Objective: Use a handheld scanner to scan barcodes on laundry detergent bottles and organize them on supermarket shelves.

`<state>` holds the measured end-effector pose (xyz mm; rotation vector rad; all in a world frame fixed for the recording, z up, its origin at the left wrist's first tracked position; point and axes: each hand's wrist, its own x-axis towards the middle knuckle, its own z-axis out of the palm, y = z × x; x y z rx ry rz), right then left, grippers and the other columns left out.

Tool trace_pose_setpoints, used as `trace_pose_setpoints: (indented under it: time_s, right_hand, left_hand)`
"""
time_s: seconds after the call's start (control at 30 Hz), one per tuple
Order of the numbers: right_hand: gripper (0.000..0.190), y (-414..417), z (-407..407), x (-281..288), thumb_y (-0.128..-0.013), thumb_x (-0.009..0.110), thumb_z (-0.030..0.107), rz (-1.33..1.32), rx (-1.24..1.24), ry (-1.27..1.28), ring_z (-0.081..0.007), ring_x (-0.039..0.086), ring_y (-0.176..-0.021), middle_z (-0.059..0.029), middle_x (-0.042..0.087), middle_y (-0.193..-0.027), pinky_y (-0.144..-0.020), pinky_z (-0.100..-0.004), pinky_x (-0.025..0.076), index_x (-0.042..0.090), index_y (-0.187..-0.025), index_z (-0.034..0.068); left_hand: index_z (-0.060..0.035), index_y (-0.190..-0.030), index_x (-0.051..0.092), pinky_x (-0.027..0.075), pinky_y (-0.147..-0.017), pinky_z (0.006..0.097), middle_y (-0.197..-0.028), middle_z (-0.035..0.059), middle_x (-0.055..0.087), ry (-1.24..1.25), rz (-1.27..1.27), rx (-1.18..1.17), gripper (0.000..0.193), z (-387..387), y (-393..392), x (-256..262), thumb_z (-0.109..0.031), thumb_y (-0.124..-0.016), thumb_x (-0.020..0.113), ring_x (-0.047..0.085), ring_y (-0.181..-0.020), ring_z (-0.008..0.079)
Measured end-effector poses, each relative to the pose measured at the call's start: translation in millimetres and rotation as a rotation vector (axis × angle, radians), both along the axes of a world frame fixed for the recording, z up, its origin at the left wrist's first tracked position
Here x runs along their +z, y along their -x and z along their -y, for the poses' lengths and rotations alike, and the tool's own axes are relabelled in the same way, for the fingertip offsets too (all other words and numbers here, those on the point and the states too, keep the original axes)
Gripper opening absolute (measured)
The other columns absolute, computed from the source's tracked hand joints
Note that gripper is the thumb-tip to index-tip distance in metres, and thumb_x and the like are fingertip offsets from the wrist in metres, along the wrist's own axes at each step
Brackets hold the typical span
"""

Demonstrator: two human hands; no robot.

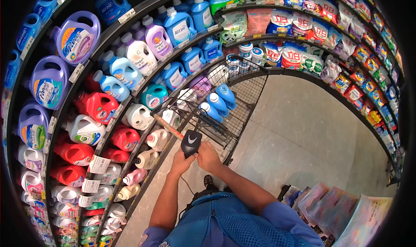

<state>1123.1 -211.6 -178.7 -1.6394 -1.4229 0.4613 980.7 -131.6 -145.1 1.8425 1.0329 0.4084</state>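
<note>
Both hands meet at a black handheld device (pixel 191 143), which looks like a scanner, near the end of a shopping cart's orange handle bar (pixel 167 126). My left hand (pixel 182 162) is below the device's left side, fingers partly hidden. My right hand (pixel 208 154) lies at its lower right, fingers curled; which hand carries the device is unclear. Beyond them stands a black wire shopping cart (pixel 243 117). Several blue bottles (pixel 218 104) with white or blue caps stand grouped in it. A thin cable (pixel 188 183) hangs beneath my hands.
Shelves of detergent bottles (pixel 105 107) with price tags (pixel 99 164) curve along the left. Bagged washing powder (pixel 292 56) and white tubs (pixel 245 51) fill the far and right shelves. Shiny packages (pixel 338 211) stand at the lower right. Tiled floor (pixel 292 126) lies right of the cart.
</note>
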Motion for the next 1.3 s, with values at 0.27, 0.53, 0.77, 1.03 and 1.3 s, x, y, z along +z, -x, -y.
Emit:
trace_pose_setpoints:
  time_s: [0.27, 0.53, 0.77, 1.03, 1.3]
  right_hand:
    - [0.029, -39.0, 56.3, 12.9, -0.076, 0.07, 0.025, 0.341, 0.105, 0.112, -0.0312, 0.062, -0.097, -0.0157, 0.065, -0.095, -0.099, -0.05, 0.038, 0.063, -0.097, 0.006]
    - [0.034, -31.5, 63.7, -17.9, -0.075, 0.07, 0.031, 0.328, 0.134, 0.106, -0.0314, 0.065, -0.069, -0.0124, 0.064, -0.064, -0.093, -0.045, 0.041, 0.061, -0.095, 0.005]
    - [0.036, -2.8, 69.6, -6.2, -0.078, 0.068, 0.034, 0.368, 0.251, 0.271, -0.0321, 0.064, -0.068, -0.0116, 0.063, -0.065, -0.084, -0.044, 0.043, 0.056, -0.097, 0.006]
    - [0.036, 47.7, 75.9, 3.0, -0.081, 0.066, 0.034, 0.303, 0.329, 0.354, -0.0367, 0.064, -0.065, -0.0123, 0.063, -0.065, -0.072, -0.0453, 0.048, 0.052, -0.096, 0.005]
    - [0.037, 93.0, 81.3, 14.5, -0.081, 0.065, 0.035, 0.313, 0.321, 0.462, -0.0388, 0.064, -0.07, -0.0157, 0.063, -0.068, -0.07, -0.0474, 0.05, 0.052, -0.096, 0.004]
  left_hand:
    - [-0.0081, -0.116, 0.061, 0.049, -0.089, 0.0424, -0.105, 0.0204, 0.066, -0.184, -0.151, -0.066, 0.044, -6.4, -15.7, 18.3, -0.016, -0.072, 0.066, 0.061, -0.102, 0.0406]
    - [-0.0081, -0.116, 0.061, 0.049, -0.09, 0.0425, -0.107, 0.0201, 0.066, -0.159, -0.28, -0.119, 0.045, -16.4, -19.2, 14.0, -0.018, -0.072, 0.067, 0.062, -0.102, 0.04]
    - [-0.0062, -0.109, 0.063, 0.049, -0.089, 0.0431, -0.105, 0.0209, 0.066, -0.16, -0.293, -0.118, 0.042, -18.4, 14.4, -1.4, -0.021, -0.071, 0.069, 0.062, -0.102, 0.0397]
    - [-0.0067, -0.107, 0.063, 0.05, -0.088, 0.0433, -0.104, 0.0177, 0.066, -0.175, -0.238, -0.045, 0.04, 2.9, 52.9, 15.5, -0.019, -0.069, 0.07, 0.063, -0.1, 0.0393]
    - [-0.0076, -0.107, 0.064, 0.051, -0.084, 0.0437, -0.104, 0.0153, 0.066, -0.195, -0.145, -0.028, 0.038, 11.4, 97.9, 4.7, -0.015, -0.069, 0.07, 0.064, -0.097, 0.0378]
